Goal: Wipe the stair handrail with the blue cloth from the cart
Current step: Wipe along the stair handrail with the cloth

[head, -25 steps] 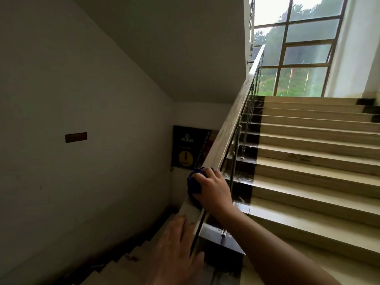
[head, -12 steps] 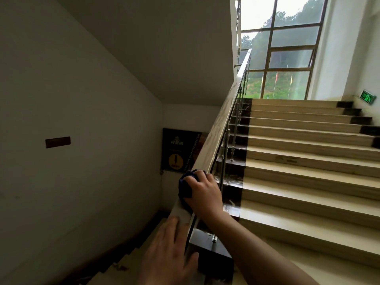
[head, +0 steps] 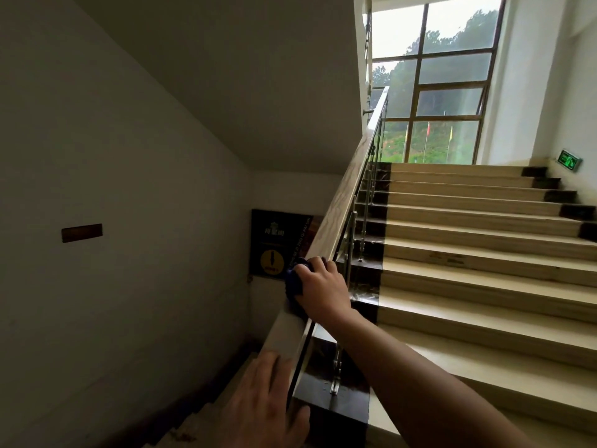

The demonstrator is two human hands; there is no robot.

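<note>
Looks up a stairwell flight along the pale wooden handrail [head: 347, 195], sloping from the bottom centre to the upper right. Reaches forward and up with the right arm from the lower right corner. Grips a blue cloth [head: 293, 281] in the right hand [head: 323, 287], low on the rail. Holds the cloth bunched against the top and left face of the wood, with the fingers [head: 318, 261] curled over both cloth and rail. Shows only a dark blue wad of it to the left of the knuckles; hides the rest under the palm.

Rests the left hand [head: 258, 405] on the same rail lower down, near the bottom edge of the view and well apart from the right. Keeps nothing in it: fingers [head: 271, 367] laid straight and close together along the top, thumb out to the right. Hard to say whether pressing down or only lying there.

Beneath the rail, slim metal balusters [head: 363, 227] set into dark stone edging. To the right, pale steps [head: 468, 286] with dark ends, up to a tall window [head: 445, 92] with trees and flags outside. Low on the right wall beside the top steps, a green exit sign [head: 570, 160]. On the far wall behind the rail, just left of the cloth, a dark poster [head: 274, 244] with a yellow circle. On the grey left wall, a small brown plate [head: 81, 232].
</note>
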